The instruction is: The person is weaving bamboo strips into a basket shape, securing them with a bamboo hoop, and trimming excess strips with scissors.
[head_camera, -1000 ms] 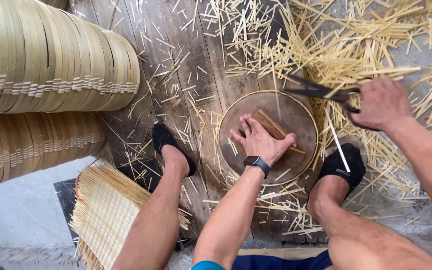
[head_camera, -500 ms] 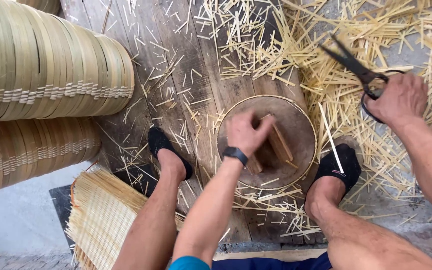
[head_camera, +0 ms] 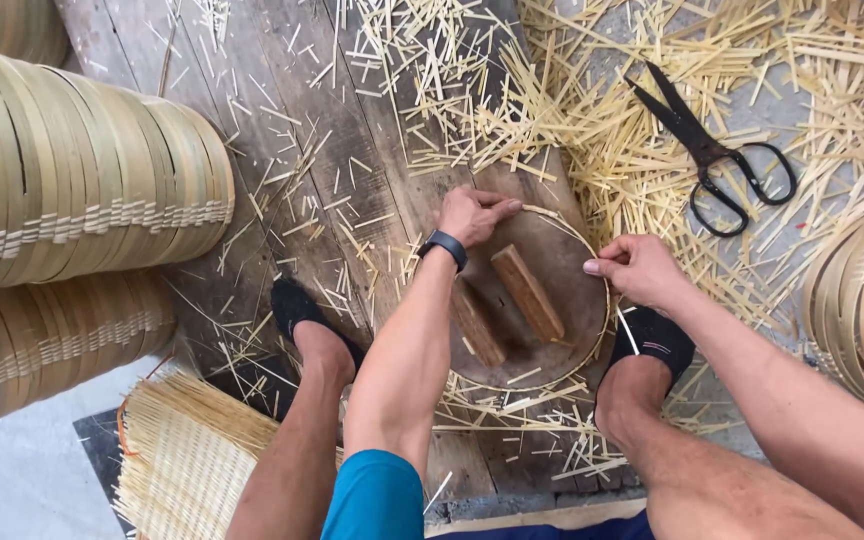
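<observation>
Left hand [head_camera: 474, 213] curls over the far rim of a thin round bamboo hoop [head_camera: 592, 345] lying on the plank floor [head_camera: 252, 150] between both feet; right hand [head_camera: 637, 270] pinches its right edge. Two wooden blocks [head_camera: 527, 292] lie inside it (black scissors [head_camera: 717, 155] rest well apart).

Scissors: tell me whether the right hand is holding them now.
No. The scissors lie on the straw, apart from the right hand, which touches the round board's rim.

Two wooden blocks [head_camera: 507, 305] on round board [head_camera: 562, 350] between feet; scissors [head_camera: 714, 152] beyond.
</observation>
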